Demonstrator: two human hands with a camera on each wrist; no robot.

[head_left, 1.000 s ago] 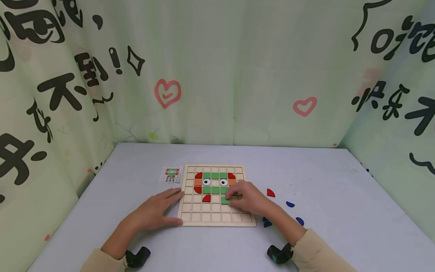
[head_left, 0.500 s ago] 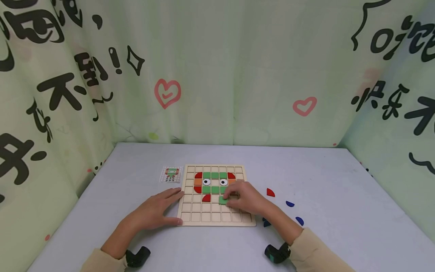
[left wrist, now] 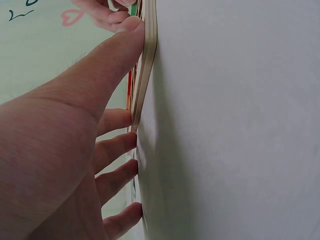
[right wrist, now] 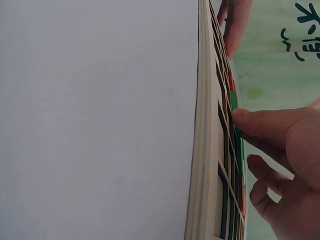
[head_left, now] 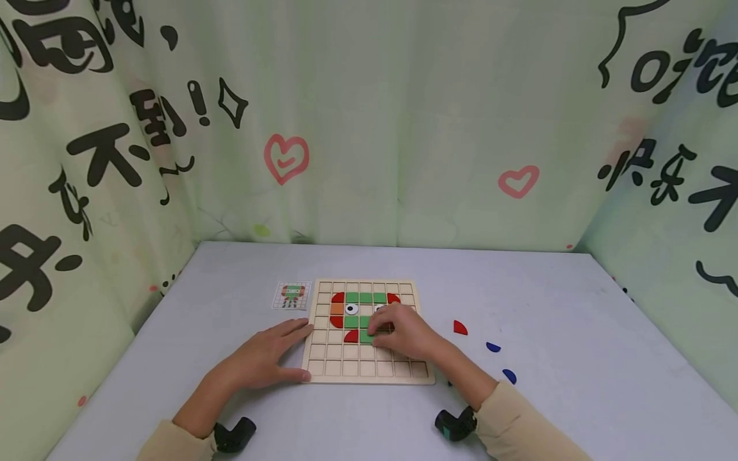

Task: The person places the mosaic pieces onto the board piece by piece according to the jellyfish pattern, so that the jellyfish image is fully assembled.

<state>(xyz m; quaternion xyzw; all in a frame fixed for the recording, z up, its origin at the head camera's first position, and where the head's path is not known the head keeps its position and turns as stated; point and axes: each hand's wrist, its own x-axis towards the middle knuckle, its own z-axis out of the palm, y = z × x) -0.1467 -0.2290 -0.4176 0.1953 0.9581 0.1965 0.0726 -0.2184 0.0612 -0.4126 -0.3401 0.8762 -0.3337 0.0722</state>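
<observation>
My left hand point(head_left: 262, 362) rests with straight fingers along the left edge of the wooden grid board point(head_left: 333, 369). In the left wrist view its thumb point(left wrist: 122, 42) touches the board's near corner. Over the board, my right hand point(head_left: 406, 331) pinches a green square tile point(head_left: 365, 336) between thumb and fingers. This tile sits right beside a red quarter-round piece point(head_left: 350, 337), under the lower green row. In the right wrist view the thumb point(right wrist: 250, 117) meets a green tile. An eye tile point(head_left: 351, 308) shows at left; my right hand partly covers the other eye tile.
A small pattern card point(head_left: 291, 296) lies left of the board. To the right are a loose red quarter-round point(head_left: 460, 327), a blue half-round point(head_left: 493, 347) and another blue piece point(head_left: 510, 376). A printed curtain point(head_left: 398, 128) stands behind the white table point(head_left: 519, 288).
My right hand has moved left across the board with the green square tile, which now stands beside the red quarter-round. The left hand has stayed in place.
</observation>
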